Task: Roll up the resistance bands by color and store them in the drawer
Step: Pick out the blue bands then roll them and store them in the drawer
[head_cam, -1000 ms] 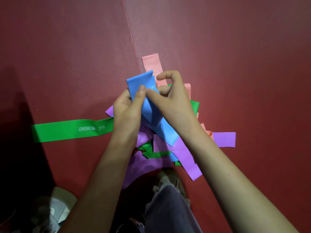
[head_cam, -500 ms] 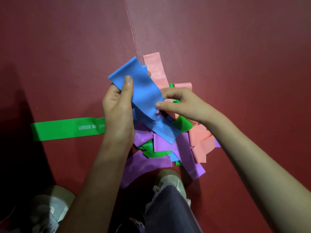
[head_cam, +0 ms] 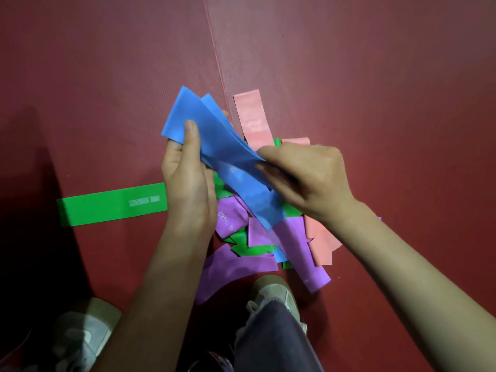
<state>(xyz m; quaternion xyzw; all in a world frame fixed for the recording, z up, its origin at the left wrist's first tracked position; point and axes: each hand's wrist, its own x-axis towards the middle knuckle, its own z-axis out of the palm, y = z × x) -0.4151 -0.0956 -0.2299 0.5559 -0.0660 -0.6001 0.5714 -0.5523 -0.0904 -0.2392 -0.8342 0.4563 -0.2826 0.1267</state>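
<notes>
A blue resistance band (head_cam: 214,140) is held flat above a pile of bands on the floor. My left hand (head_cam: 188,181) grips its upper end, thumb pressed on top. My right hand (head_cam: 306,175) pinches the band near its middle, and the lower end hangs over the pile. Under it lie purple bands (head_cam: 292,245), pink bands (head_cam: 252,119) and crumpled green ones (head_cam: 249,248). One long green band (head_cam: 110,205) stretches out flat to the left. No drawer is in view.
The floor is a dark red mat (head_cam: 375,89) with a seam (head_cam: 214,49) running up from the pile. My two shoes (head_cam: 273,294) (head_cam: 88,328) and a trouser leg (head_cam: 276,342) are at the bottom, right beside the pile.
The blue band has been unfolded and pulled out longer. My left hand has slid up to its far end, and my right hand has moved right and down along it.
</notes>
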